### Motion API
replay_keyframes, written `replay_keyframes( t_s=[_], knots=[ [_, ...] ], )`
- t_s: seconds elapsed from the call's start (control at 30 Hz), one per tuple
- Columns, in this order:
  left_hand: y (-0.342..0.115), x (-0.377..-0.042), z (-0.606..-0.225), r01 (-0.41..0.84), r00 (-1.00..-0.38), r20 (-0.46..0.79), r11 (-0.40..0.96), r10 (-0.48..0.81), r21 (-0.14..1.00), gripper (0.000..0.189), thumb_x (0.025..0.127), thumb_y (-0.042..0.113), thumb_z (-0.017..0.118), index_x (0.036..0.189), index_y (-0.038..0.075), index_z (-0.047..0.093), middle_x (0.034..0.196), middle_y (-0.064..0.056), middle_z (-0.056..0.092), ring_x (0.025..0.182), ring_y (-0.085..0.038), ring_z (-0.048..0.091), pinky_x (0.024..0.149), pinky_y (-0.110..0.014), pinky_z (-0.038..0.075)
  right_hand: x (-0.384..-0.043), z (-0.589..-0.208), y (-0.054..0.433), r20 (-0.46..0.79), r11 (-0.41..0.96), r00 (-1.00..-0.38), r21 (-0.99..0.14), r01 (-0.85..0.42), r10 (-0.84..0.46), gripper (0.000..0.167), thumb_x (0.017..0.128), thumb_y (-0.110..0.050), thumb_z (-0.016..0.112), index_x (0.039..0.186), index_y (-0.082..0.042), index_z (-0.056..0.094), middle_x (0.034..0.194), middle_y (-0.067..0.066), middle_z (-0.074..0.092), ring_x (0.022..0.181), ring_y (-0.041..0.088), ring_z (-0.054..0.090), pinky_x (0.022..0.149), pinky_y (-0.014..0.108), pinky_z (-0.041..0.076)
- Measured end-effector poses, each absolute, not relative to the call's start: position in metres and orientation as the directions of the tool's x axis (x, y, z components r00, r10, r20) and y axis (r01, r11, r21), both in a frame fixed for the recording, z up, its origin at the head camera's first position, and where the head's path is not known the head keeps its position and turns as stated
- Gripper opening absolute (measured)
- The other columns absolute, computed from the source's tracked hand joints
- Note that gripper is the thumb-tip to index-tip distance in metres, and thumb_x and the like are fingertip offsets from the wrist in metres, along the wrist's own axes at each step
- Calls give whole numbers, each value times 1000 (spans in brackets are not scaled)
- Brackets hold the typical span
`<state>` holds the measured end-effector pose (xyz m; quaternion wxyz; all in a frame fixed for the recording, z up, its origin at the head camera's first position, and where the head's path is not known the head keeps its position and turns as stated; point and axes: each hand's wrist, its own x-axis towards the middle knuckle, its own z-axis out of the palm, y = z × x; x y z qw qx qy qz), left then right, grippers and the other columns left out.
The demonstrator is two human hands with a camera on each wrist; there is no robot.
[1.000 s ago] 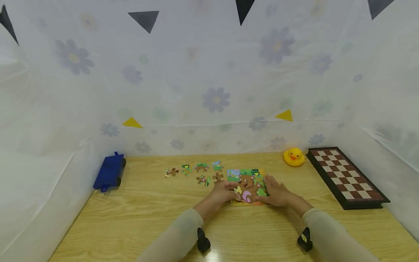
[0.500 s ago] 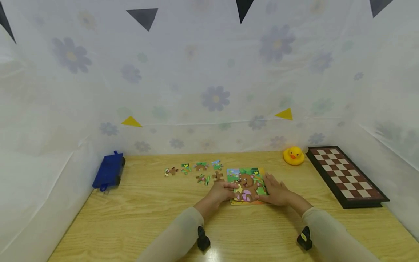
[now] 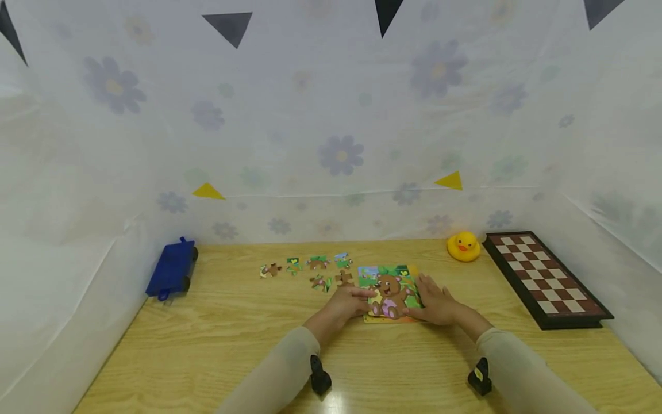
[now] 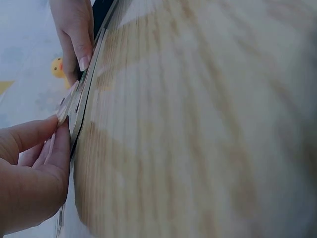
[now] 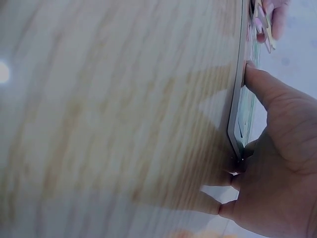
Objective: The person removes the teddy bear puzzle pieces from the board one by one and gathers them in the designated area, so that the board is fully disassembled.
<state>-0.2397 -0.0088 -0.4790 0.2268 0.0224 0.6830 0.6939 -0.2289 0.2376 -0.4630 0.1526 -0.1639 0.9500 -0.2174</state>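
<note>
At far left on the wood-grained surface point(image 3: 233, 351), one blue wheeled toy point(image 3: 172, 268) with black wheels, beside the white floral cloth point(image 3: 289, 172) that hangs behind and to both sides. Next, six loose puzzle pieces point(image 3: 318, 264), lying apart from one another, four in a rough back row and two nearer me. Then my left hand point(image 3: 346, 309), at the left edge of the puzzle board, its thumb and fingers pinching one thin, flat puzzle piece point(image 4: 67, 105), which is tilted over the board. Then the puzzle board point(image 3: 390, 321) itself, flat on the surface between my two hands, with a smiling brown bear on a green ground and an orange border. Then my right hand point(image 3: 437, 303), fingers extended along the board's right edge, thumb held wide of them and touching the board close to its near edge. Behind that hand, one yellow rubber duck point(image 3: 464, 247), upright, facing me. At far right, one brown-and-white checkered board point(image 3: 543, 273) in a black frame, lying flat just beside the duck.
</note>
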Motion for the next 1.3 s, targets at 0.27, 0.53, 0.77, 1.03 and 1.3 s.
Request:
replay_keyframes(
  t_s=[0.27, 0.53, 0.77, 1.03, 1.3],
  knots=[
    [-20, -238, -480, -311, -842, -287, 24, 457, 950, 30, 87, -9, 60, 117, -7, 63, 126, -14, 56, 100, -26, 64, 85, -34, 54, -230, -477, 241, -198, 846, -899, -461, -267, -392, 106, 88, -66, 47, 146, 12, 4, 152, 32, -2, 139, 46, -1, 104, 71, 1],
    [-35, -236, -485, -326, -830, -293, 13, 475, 945, 27, 90, -6, 58, 116, -7, 64, 122, -12, 57, 100, -21, 63, 86, -34, 54, -229, -476, 241, -178, 817, -895, -509, -271, -409, 106, 88, -63, 51, 146, 13, 4, 151, 34, -3, 138, 49, -3, 101, 73, -2],
    [-57, -240, -480, -328, -855, -302, 13, 422, 945, 28, 92, -3, 56, 119, -3, 64, 135, -13, 51, 98, -15, 61, 84, -31, 55, -231, -479, 243, -165, 840, -907, -468, -274, -388, 110, 85, -68, 49, 145, 14, 6, 151, 33, 0, 138, 48, 1, 102, 73, 2],
    [-94, -244, -477, -324, -879, -277, -59, 388, 944, 31, 95, 0, 53, 126, -2, 59, 152, -18, 25, 117, -22, 53, 89, -28, 52, -228, -473, 241, -173, 835, -908, -486, -258, -381, 107, 87, -64, 51, 145, 14, 5, 151, 33, -1, 139, 48, 0, 103, 73, 0],
    [-133, -250, -473, -324, -922, -292, -91, 255, 942, 31, 95, 1, 52, 126, -2, 59, 138, -18, 47, 109, -18, 58, 90, -29, 52, -227, -464, 238, -196, 837, -900, -483, -257, -389, 100, 91, -55, 53, 145, 15, 5, 151, 35, -2, 138, 48, -2, 103, 72, 0]
  ],
)
